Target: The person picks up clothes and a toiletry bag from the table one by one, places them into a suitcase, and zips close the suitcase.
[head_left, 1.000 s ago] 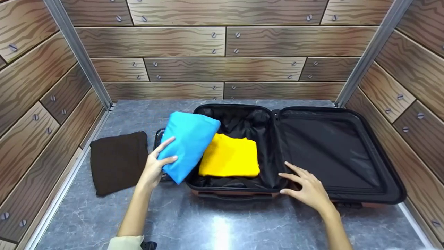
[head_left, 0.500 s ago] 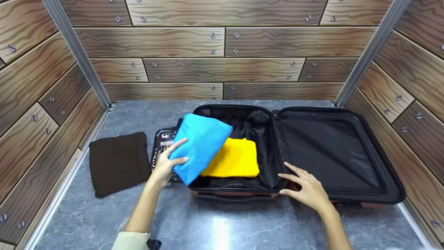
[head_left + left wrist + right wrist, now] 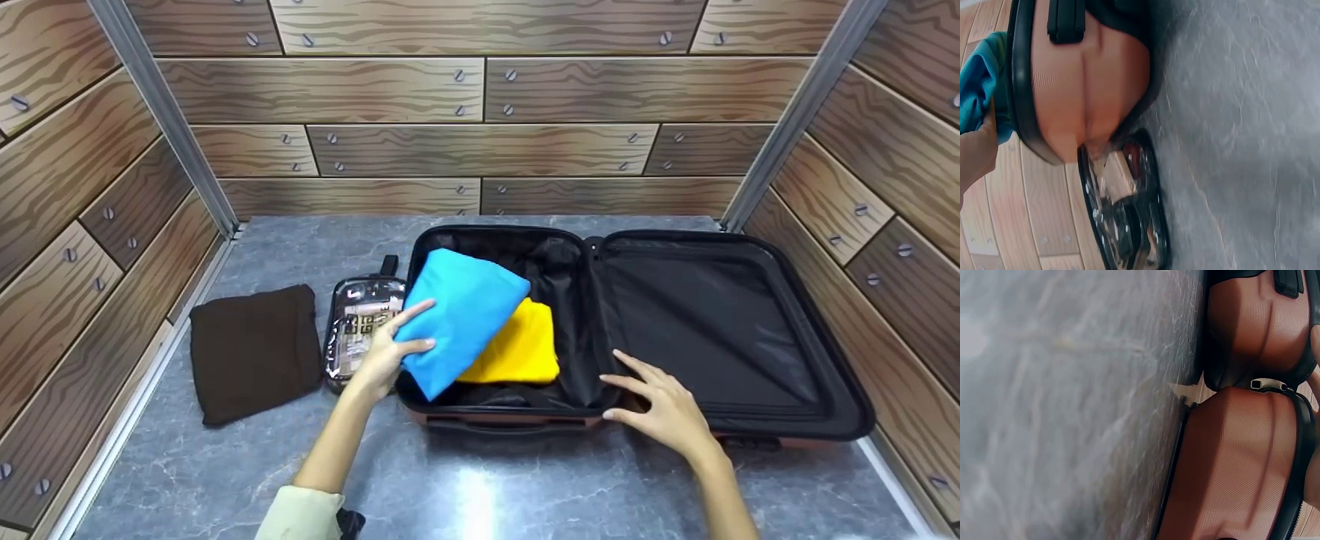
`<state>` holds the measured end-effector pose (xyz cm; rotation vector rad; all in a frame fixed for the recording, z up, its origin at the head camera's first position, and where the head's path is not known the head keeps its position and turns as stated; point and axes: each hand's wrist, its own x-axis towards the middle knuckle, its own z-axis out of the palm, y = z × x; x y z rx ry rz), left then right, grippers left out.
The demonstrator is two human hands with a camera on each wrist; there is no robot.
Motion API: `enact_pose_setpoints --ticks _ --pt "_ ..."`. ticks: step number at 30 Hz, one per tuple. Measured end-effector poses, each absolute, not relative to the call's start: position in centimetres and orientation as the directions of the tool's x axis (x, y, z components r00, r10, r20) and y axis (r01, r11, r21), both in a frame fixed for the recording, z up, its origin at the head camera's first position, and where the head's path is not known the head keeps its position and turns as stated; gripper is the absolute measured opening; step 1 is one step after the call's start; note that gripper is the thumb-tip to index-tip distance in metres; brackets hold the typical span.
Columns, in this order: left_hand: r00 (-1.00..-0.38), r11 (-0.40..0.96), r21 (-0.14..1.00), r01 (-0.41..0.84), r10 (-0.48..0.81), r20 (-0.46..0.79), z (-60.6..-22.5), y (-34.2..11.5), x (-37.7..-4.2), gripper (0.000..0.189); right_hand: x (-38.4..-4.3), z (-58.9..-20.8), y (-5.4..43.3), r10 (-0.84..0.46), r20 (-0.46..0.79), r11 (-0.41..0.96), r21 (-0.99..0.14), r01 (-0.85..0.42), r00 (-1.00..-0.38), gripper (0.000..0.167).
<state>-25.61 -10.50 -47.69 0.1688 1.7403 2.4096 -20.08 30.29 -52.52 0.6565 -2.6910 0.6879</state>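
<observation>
In the head view my left hand (image 3: 382,358) grips the left edge of a folded blue garment (image 3: 469,311), thumb and forefinger on top. The garment hangs tilted over the left half of the open suitcase (image 3: 499,414). Inside that half lies a folded yellow garment (image 3: 517,349), its left part hidden by the blue one. My right hand (image 3: 664,409) rests with spread fingers at the suitcase's front rim, near where the two halves meet. Its fingers (image 3: 1315,343) show at the edge of the right wrist view, beside the copper-coloured shell (image 3: 1235,467).
A folded dark brown garment (image 3: 255,352) lies on the grey marbled floor at the left. Between it and the suitcase sits a clear, black-edged toiletry bag (image 3: 360,322) with small items inside. The suitcase's other half (image 3: 720,322) lies flat near the right wall.
My left hand has carried the blue garment rightward, further over the suitcase, uncovering the toiletry bag and covering more of the yellow garment. My right hand stays in place.
</observation>
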Motion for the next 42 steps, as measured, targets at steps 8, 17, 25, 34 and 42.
enact_pose_setpoints --ticks 8,17,25,34,42 --pt "-0.983 -0.355 0.930 -0.097 0.183 -0.033 -48.4 -7.6 -25.8 0.059 -20.0 -52.5 30.3 -0.351 0.377 0.788 -0.376 -0.488 -0.857 0.052" --pt "-0.991 -0.389 0.913 -0.124 0.102 -0.092 -48.8 -4.0 -26.2 0.061 -19.9 -52.4 30.2 -0.344 0.376 0.794 -0.371 -0.481 -0.860 0.051" --pt "-0.993 -0.416 0.902 -0.113 0.066 -0.093 -48.7 -1.1 -26.8 0.059 -19.9 -52.3 30.3 -0.340 0.368 0.797 -0.375 -0.473 -0.865 0.052" --pt "-0.994 -0.399 0.911 -0.104 0.012 -0.108 -49.2 1.8 -27.2 0.055 -19.9 -52.5 30.3 -0.336 0.372 0.792 -0.385 -0.473 -0.865 0.051" --pt "-0.987 -0.450 0.883 -0.132 -0.023 -0.159 -49.2 3.8 -27.6 0.054 -20.1 -52.4 30.2 -0.338 0.384 0.791 -0.378 -0.481 -0.859 0.052"
